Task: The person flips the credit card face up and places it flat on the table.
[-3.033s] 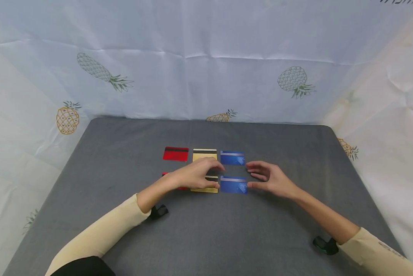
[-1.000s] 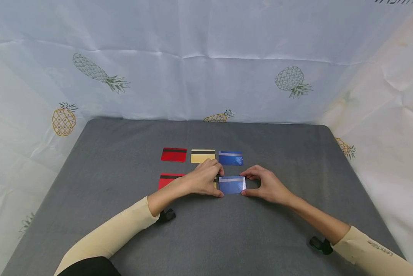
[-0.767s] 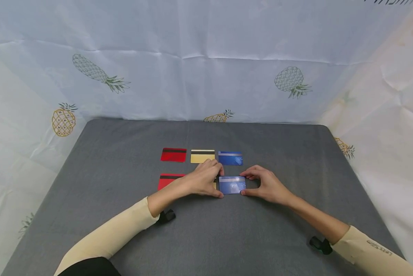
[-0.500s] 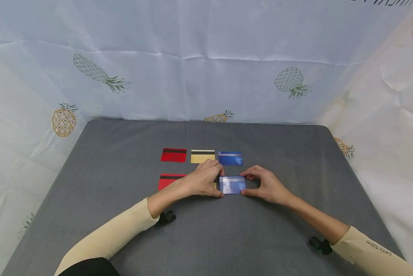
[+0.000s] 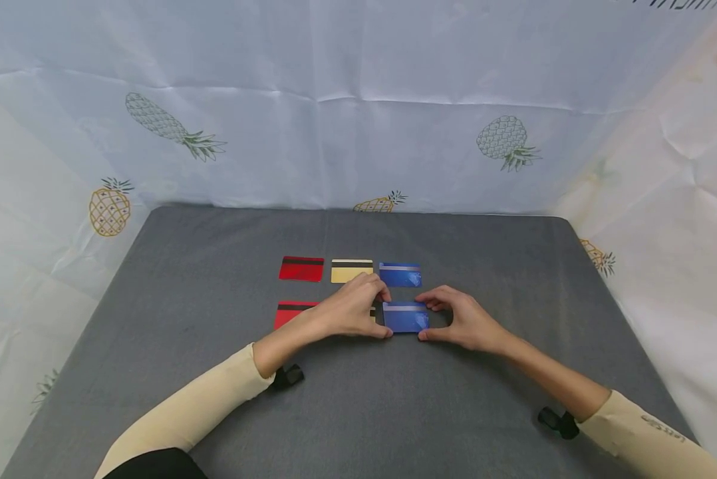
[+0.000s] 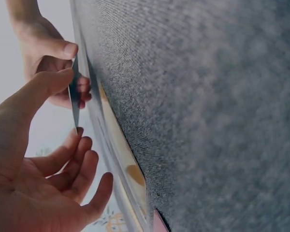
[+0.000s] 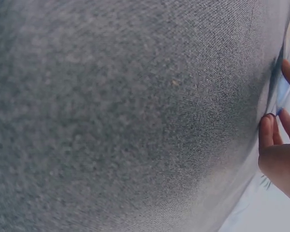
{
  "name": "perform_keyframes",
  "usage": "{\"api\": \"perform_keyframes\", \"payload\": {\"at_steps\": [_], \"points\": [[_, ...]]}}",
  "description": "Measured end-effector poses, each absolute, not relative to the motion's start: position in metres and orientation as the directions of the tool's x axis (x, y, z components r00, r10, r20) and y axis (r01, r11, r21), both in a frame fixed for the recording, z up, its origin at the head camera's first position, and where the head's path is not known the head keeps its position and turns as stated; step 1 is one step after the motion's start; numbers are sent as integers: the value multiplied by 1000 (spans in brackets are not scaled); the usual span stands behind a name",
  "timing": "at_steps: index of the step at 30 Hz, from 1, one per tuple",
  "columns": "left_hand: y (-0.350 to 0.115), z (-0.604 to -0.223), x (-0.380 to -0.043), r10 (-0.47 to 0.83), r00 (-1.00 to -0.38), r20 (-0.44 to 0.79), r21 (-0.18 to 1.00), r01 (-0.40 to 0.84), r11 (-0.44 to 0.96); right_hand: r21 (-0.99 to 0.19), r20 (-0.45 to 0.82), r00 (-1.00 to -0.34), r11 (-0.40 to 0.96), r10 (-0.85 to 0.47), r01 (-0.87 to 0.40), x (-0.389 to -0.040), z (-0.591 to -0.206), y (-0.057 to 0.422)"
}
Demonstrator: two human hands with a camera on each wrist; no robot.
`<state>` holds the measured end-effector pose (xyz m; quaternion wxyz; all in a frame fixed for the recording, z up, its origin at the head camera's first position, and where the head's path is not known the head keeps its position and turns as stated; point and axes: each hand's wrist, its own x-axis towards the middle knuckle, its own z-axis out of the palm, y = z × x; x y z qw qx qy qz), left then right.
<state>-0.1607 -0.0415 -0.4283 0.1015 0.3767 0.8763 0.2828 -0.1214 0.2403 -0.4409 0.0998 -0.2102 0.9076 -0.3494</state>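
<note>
Near blue card (image 5: 406,318) just above grey table (image 5: 358,419), long axis parallel to far edge, striped side toward it. Left hand (image 5: 349,307), right hand (image 5: 469,322) pinch opposite short ends. Wide room toward right edge.

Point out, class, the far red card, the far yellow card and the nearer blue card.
Far red card (image 5: 301,271), head view: middle of its face.
Far yellow card (image 5: 349,273), head view: middle of its visible face.
Nearer blue card (image 5: 406,319), head view: middle of its face.
</note>
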Motion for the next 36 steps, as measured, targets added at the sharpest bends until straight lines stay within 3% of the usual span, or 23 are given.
{"api": "perform_keyframes", "payload": {"at_steps": [11, 20, 36], "points": [[-45, -427, -160, 700, -713, 44, 618, 570, 542, -663, 20, -884, 655, -468, -362, -125, -434, 235], [-49, -439, -165, 712, -691, 125, 698, 571, 433, -631, 80, -891, 669, -448, -393, -124, -429, 233], [-50, -415, -155, 664, -739, 115, 691, 540, 481, -635, 155, -860, 617, -486, -464, -122, -422, 227]]}}
